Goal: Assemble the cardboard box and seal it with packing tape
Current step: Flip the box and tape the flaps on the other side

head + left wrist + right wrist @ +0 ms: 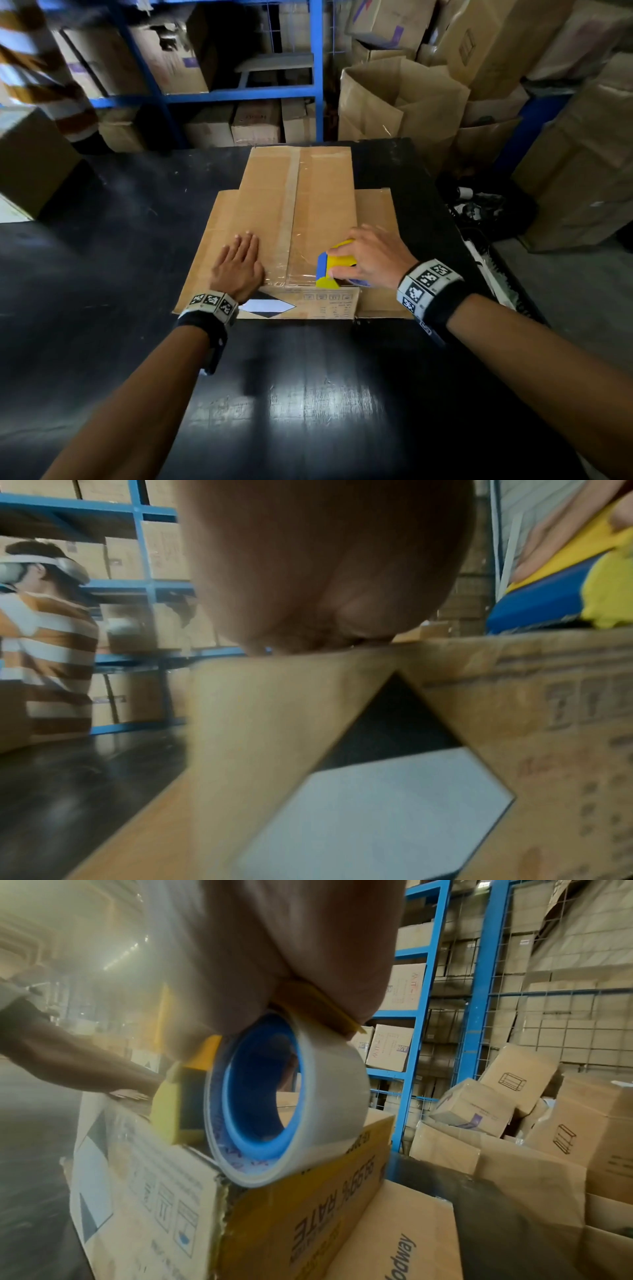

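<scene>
left hand (239, 265): flat, fingers together, pressing the cardboard box (270, 205) top near its front edge; box on black table (120, 240); right hand (371, 257): fingers curled round yellow tape dispenser (337, 265) at the box's front right corner, clear tape roll (291, 1099) resting on the edge

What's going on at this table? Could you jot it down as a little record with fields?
Surface: dark table
Object: cardboard box, flaps closed on top
Left hand: flat, pressing the box top
Right hand: grips a yellow tape dispenser at the near edge
Tape: clear roll on a blue core
Surroundings: blue shelving, stacked cartons
</scene>
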